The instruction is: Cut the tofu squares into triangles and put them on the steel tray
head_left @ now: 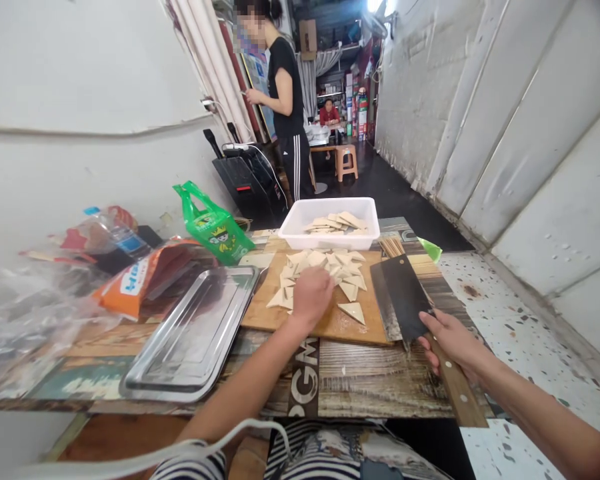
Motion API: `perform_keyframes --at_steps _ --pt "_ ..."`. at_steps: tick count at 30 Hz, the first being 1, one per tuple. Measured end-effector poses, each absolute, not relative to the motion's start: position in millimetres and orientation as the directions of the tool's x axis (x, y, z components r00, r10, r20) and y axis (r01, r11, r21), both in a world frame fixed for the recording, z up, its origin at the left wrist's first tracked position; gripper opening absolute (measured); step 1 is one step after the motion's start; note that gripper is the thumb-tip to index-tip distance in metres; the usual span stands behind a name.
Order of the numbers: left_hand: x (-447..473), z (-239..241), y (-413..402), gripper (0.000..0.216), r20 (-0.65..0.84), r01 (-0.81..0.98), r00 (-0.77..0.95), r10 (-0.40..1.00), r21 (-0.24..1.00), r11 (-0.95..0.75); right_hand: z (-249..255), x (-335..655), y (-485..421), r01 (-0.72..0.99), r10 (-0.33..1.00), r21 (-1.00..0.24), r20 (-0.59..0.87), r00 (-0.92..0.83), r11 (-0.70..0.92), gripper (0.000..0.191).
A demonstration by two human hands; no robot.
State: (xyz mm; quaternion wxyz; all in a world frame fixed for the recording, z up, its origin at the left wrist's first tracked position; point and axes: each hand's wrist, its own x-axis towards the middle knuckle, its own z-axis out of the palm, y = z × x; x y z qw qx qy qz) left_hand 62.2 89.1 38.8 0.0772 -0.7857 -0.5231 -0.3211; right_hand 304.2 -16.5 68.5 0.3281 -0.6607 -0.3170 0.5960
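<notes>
My right hand (445, 337) grips a cleaver (400, 287) near where its wooden handle meets the broad dark blade. The blade lies along the right edge of a wooden cutting board (325, 327). Over the middle of the board, my left hand (314, 293) is closed among pale, tofu-like triangles (350, 287); its fingertips are hidden, so what it holds, if anything, does not show. One triangle (353, 311) lies apart near the board's front. Behind the board stands a white plastic tub (287, 230) with larger pale slices (340, 222) inside.
Left of the board lies a metal tray (180, 343). Beyond it are an orange bag (130, 287), a green bag (220, 233) and clear plastic wrapping (25, 327). Thin wooden skewers (393, 248) lie behind the cleaver. A person (287, 100) stands past the table; another sits farther back.
</notes>
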Motion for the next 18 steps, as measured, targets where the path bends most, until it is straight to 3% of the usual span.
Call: perform_keyframes --at_steps 5,9,11,15,18 --pt "49.5 54.4 129.7 0.02 0.487 0.913 0.133 0.863 0.279 -0.298 63.1 291.2 -3.8 -0.02 0.826 -0.829 -0.558 0.072 -0.559 0.022" --pt "38.7 48.0 142.8 0.06 0.287 0.941 0.011 0.958 0.322 -0.107 61.5 274.3 5.2 -0.025 0.825 -0.826 -0.564 0.031 -0.563 0.02" --pt "40.4 40.2 142.7 0.067 0.206 0.937 0.042 0.978 0.332 -0.11 61.4 263.8 8.2 -0.029 0.825 -0.825 -0.565 0.006 -0.564 0.019" --pt "60.9 27.8 130.9 0.066 0.243 0.929 0.148 0.959 0.298 -0.219 63.5 237.0 13.7 -0.045 0.825 -0.824 -0.565 -0.021 -0.565 0.017" --pt "80.2 24.0 119.8 0.068 0.303 0.934 0.098 0.948 0.301 -0.193 61.3 214.8 18.0 -0.073 0.834 -0.831 -0.551 -0.041 -0.552 0.015"
